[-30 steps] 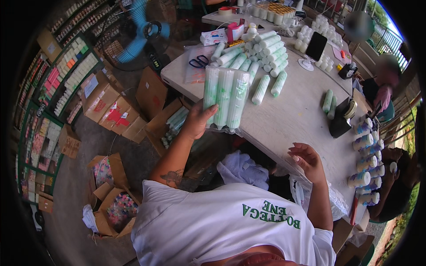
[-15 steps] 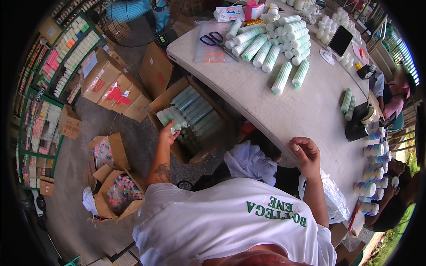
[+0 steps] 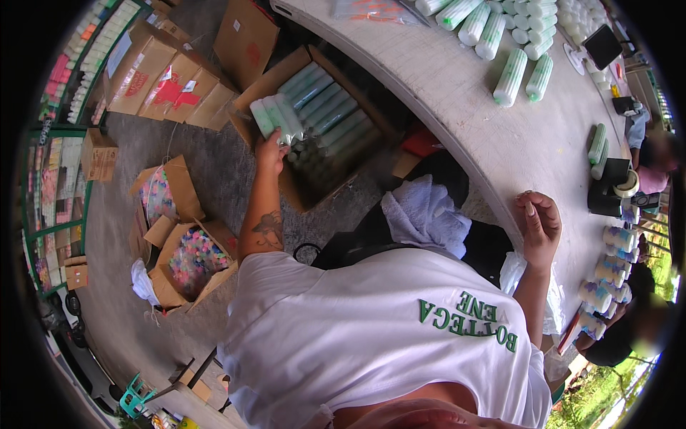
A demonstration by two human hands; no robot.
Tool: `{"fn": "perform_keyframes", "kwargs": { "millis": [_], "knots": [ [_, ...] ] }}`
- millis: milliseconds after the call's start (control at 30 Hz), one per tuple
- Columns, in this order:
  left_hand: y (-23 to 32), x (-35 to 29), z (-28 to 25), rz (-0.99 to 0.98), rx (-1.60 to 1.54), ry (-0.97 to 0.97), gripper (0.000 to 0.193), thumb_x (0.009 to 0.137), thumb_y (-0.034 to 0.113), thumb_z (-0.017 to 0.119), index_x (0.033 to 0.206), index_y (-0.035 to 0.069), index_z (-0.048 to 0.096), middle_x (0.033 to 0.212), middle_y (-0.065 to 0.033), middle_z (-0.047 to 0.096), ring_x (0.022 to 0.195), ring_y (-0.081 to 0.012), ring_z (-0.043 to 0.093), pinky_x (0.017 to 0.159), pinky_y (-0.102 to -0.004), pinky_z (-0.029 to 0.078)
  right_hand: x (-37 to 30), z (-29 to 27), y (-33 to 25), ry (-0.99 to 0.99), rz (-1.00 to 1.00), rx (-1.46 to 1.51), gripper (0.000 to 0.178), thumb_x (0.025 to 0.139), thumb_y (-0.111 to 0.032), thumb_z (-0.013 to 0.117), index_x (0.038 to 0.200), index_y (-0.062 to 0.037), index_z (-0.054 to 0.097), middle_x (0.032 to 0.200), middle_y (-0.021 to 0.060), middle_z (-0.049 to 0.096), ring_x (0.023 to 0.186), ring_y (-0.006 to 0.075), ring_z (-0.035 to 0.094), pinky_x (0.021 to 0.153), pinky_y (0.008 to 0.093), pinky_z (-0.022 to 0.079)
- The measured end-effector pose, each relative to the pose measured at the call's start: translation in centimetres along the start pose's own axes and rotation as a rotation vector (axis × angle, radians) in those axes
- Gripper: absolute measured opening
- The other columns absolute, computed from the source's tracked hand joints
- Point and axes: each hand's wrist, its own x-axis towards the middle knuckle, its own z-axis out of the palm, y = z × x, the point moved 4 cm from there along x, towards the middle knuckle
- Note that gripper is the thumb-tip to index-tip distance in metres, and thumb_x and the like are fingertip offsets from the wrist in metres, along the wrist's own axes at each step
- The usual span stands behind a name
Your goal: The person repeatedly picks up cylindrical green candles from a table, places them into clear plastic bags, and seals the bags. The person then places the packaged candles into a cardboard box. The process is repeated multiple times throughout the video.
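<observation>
My left hand (image 3: 271,151) reaches to the near left side of an open cardboard box (image 3: 307,199) on the floor. Its fingers are closed on the end of a clear-wrapped pack of pale green and white cylinders (image 3: 275,118), tilted over the box's left part. Inside the box lie more wrapped cylinders (image 3: 325,107) in rows, with darker round ends below them. My right hand (image 3: 541,222) is at the table's near edge, fingers curled in toward the thumb, with nothing visible between them.
The pale table (image 3: 457,93) curves along the right, bearing loose green-white cylinders (image 3: 510,77), a black tape dispenser (image 3: 609,187) and patterned white containers (image 3: 613,270). Boxes of colourful small pieces (image 3: 199,254) stand at left. A lavender towel (image 3: 426,214) lies before me. Other people sit at far right.
The view has shifted, so the table sits higher and farther right. My left hand still grips the pack at the box. My right hand keeps its curled shape by the table edge.
</observation>
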Motion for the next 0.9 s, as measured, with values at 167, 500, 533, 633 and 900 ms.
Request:
{"fn": "perform_keyframes", "kwargs": {
  "millis": [167, 500, 533, 633, 900],
  "knots": [
    [1.2, 0.5, -0.4, 0.031, -0.004, -0.02, 0.033, 0.082, 0.017, 0.067, 0.111, 0.007, 0.054, 0.101, -0.0065, 0.06, 0.082, -0.0207, 0.06, 0.061, -0.0329, 0.047, 0.2, 0.0, 0.1, 0.015, -0.001, 0.012, 0.015, 0.089, -0.004, 0.059, 0.103, 0.0017, 0.057, 0.101, 0.0091, 0.062, 0.094, 0.016, 0.059, 0.089, 0.0303, 0.045],
    [6.2, 7.0, 5.0, -0.072, 0.329, -0.353, 0.046, 0.082, 0.017, 0.069, 0.125, 0.015, 0.052, 0.111, -0.0031, 0.058, 0.085, -0.0181, 0.055, 0.066, -0.0335, 0.05, 0.3, 0.1, 0.1, 0.029, -0.001, -0.009, 0.015, 0.089, -0.003, 0.058, 0.103, 0.001, 0.057, 0.1, 0.0087, 0.061, 0.094, 0.0159, 0.058, 0.088, 0.029, 0.045],
    [6.3, 8.4, 5.4, -0.066, 0.362, -0.373, 0.047, 0.082, 0.017, 0.069, 0.125, 0.015, 0.051, 0.111, -0.003, 0.058, 0.085, -0.0176, 0.055, 0.065, -0.0325, 0.05, 0.2, 0.1, 0.2, 0.037, 0.001, -0.031, 0.015, 0.09, -0.004, 0.057, 0.104, 0.0007, 0.057, 0.1, 0.0087, 0.061, 0.094, 0.0161, 0.058, 0.087, 0.029, 0.044],
    [5.7, 11.7, 6.2, -0.097, 0.198, -0.355, 0.05, 0.082, 0.019, 0.07, 0.127, 0.016, 0.05, 0.108, -0.004, 0.058, 0.081, -0.0164, 0.053, 0.06, -0.0291, 0.047, 0.1, 0.3, -0.1, 0.045, 0.001, -0.051, 0.016, 0.09, -0.006, 0.057, 0.104, 0.0004, 0.057, 0.099, 0.0087, 0.061, 0.093, 0.0163, 0.057, 0.086, 0.029, 0.044],
    [2.3, 13.9, 8.1, -0.099, 0.28, 0.073, 0.052, 0.085, 0.028, 0.066, 0.128, 0.006, 0.047, 0.118, -0.0123, 0.055, 0.103, -0.0277, 0.053, 0.077, -0.039, 0.048, -0.1, 0.3, 0.0, 0.057, 0.008, -0.027, 0.015, 0.087, -0.002, 0.059, 0.102, 0.0009, 0.058, 0.099, 0.0089, 0.061, 0.092, 0.0169, 0.059, 0.086, 0.0297, 0.045]
  ]
}}
